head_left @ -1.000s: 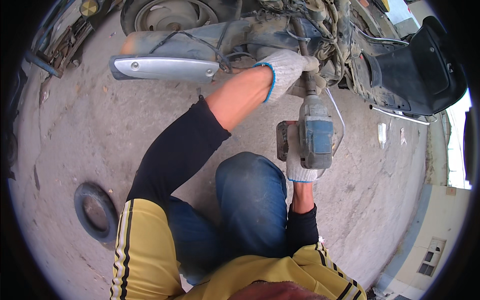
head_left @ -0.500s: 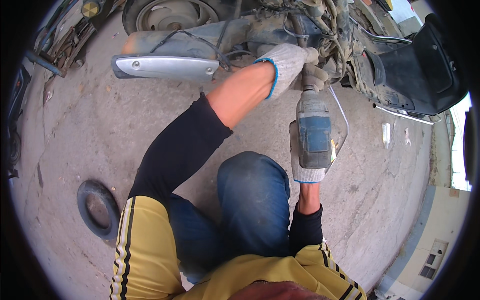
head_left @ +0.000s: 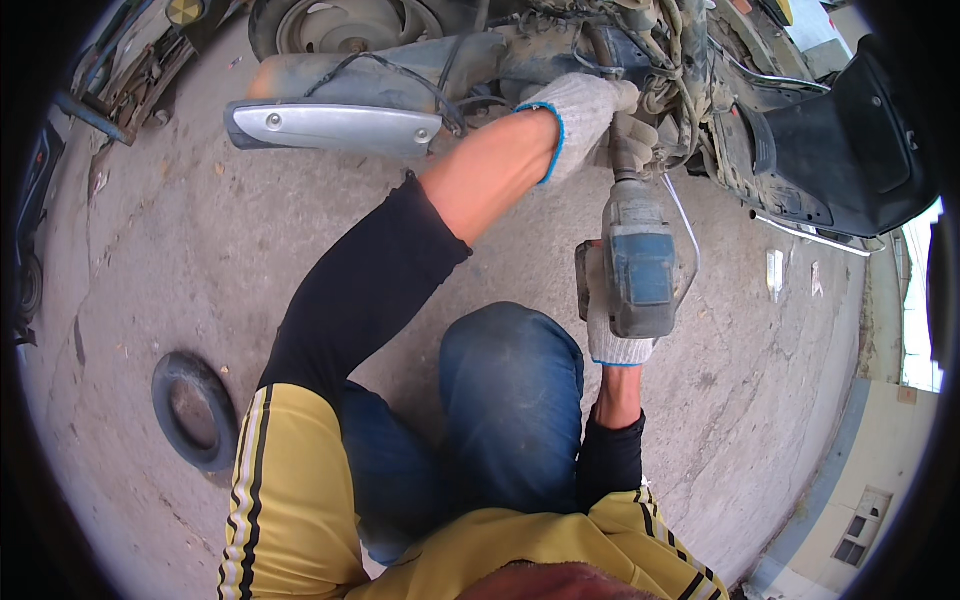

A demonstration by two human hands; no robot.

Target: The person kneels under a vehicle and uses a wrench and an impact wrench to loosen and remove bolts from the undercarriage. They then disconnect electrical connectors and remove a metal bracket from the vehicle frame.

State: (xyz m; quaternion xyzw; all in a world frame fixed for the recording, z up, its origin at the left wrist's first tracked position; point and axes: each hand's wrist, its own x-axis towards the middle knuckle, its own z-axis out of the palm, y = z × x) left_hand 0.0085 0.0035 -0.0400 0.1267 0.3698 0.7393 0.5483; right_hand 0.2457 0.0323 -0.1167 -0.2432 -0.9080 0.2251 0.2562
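My right hand (head_left: 621,349), in a white knit glove with a blue cuff edge, is closed round the handle of a blue and grey impact wrench (head_left: 642,268). The tool's body hides most of those fingers. Its nose points away from me at the underside of a dismantled motorcycle (head_left: 560,55). My left hand (head_left: 583,115), gloved the same way, has its fingers wrapped round the socket (head_left: 625,158) at the front of the wrench. Where the socket's tip meets the motorcycle is hidden by this hand.
A silver-trimmed exhaust muffler (head_left: 340,130) lies left of my left hand, near a wheel (head_left: 345,25). At the right is a black seat-like panel (head_left: 840,140). A loose tire (head_left: 195,410) lies on the concrete floor (head_left: 740,400). Metal scrap (head_left: 120,80) stands far left.
The impact wrench has swung slightly to the right with my right hand, showing more of its base on the left. My left hand has shifted a little farther away, still at the socket.
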